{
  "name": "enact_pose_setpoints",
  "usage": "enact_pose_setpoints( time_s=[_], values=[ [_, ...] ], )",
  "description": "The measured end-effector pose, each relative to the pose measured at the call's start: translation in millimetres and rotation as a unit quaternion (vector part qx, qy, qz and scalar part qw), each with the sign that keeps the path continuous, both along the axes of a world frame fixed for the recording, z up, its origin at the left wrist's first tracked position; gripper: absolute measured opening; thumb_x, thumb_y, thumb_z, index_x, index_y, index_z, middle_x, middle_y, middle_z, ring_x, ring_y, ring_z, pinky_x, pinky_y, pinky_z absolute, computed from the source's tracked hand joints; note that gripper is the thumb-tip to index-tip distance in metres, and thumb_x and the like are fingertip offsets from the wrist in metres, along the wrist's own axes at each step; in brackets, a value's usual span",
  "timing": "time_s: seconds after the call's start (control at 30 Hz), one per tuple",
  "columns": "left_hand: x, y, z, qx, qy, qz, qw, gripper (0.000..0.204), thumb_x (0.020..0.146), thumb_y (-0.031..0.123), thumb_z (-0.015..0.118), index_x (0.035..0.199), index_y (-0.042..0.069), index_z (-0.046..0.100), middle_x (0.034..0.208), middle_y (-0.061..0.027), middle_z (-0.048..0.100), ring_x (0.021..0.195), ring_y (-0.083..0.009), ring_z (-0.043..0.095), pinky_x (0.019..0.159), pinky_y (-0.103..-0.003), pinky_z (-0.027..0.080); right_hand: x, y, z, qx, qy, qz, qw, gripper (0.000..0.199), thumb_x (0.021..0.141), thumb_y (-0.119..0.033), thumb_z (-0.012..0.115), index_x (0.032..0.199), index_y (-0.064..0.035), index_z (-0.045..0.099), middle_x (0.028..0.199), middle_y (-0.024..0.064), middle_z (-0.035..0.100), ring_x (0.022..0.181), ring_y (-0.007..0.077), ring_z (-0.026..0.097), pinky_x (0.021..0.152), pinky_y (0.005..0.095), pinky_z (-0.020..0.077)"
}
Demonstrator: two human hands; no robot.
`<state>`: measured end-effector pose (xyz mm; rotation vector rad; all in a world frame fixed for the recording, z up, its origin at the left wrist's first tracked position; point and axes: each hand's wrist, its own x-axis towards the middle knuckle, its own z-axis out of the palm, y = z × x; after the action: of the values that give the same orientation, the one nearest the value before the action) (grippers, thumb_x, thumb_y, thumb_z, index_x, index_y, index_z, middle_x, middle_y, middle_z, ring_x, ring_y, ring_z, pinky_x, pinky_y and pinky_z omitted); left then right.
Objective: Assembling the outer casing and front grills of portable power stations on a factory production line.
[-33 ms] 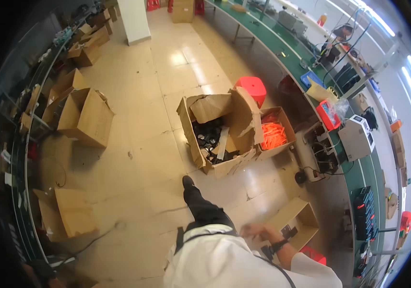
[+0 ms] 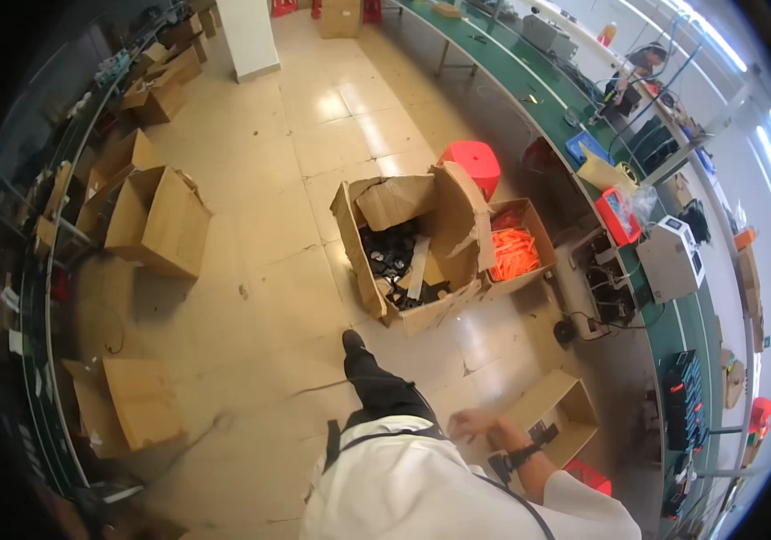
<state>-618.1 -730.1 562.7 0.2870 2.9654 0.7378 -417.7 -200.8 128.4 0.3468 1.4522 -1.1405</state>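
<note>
My right hand is in front of my body, just right of my waist. A dark strap is around its wrist. Its fingers look loosely apart, and I see nothing in them. Closest to it is a low open cardboard box on the floor, to the right of the hand and apart from it. My left hand is out of view. Farther ahead stands a large torn carton with black parts and a cardboard strip inside. Against its right side is a smaller carton full of orange pieces.
A red stool stands behind the cartons. A long green workbench curves along the right, with a grey machine and a red bin on it. Open cartons line the left. A person is at the far right.
The view has shifted very slightly. My right hand is a little higher, and its fingers look more spread. The cartons stay where they were.
</note>
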Motion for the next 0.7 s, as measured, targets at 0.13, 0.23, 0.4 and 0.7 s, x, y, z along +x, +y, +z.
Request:
enact_pose_setpoints(
  time_s=[0.13, 0.23, 0.4, 0.7],
  values=[
    [-106, 8, -43, -0.023, -0.127, 0.000, 0.992, 0.023, 0.088, 0.012, 0.068, 0.108, 0.002, 0.066, 0.105, -0.0144, 0.068, 0.101, -0.0238, 0.064, 0.090, -0.034, 0.050, -148, -7, 60, -0.110, 0.083, -0.090, 0.986, 0.025, 0.091, -0.018, 0.069, 0.110, -0.0039, 0.062, 0.105, 0.0076, 0.071, 0.091, 0.0158, 0.069, 0.081, 0.0346, 0.0614],
    [-121, 0, -177, 0.069, -0.311, -0.074, 0.945, 0.019, 0.086, 0.013, 0.073, 0.099, 0.000, 0.070, 0.088, -0.0124, 0.071, 0.084, -0.0261, 0.069, 0.081, -0.037, 0.055, -249, -31, 110, -0.179, 0.032, -0.116, 0.976, 0.019, 0.087, -0.012, 0.071, 0.099, -0.0037, 0.059, 0.100, 0.0043, 0.067, 0.089, 0.0120, 0.064, 0.082, 0.0294, 0.0548],
    [-175, 42, -258, 0.186, -0.432, -0.010, 0.882, 0.027, 0.088, 0.017, 0.074, 0.108, -0.001, 0.071, 0.084, -0.0131, 0.071, 0.074, -0.0199, 0.068, 0.074, -0.033, 0.055, -376, -50, 114, -0.108, 0.192, 0.067, 0.973, 0.031, 0.086, -0.018, 0.073, 0.108, -0.0022, 0.059, 0.094, 0.0025, 0.067, 0.088, 0.0126, 0.064, 0.083, 0.0338, 0.0537],
    [-414, -25, -282, 0.055, -0.408, -0.076, 0.908, 0.045, 0.101, 0.034, 0.060, 0.140, 0.010, 0.061, 0.120, -0.0224, 0.069, 0.104, -0.0249, 0.066, 0.084, -0.041, 0.056, -570, -92, 71, -0.227, 0.088, -0.115, 0.963, 0.020, 0.099, -0.021, 0.069, 0.105, -0.0039, 0.059, 0.094, -0.0054, 0.062, 0.090, 0.0030, 0.054, 0.077, 0.0224, 0.0449]
  ],
)
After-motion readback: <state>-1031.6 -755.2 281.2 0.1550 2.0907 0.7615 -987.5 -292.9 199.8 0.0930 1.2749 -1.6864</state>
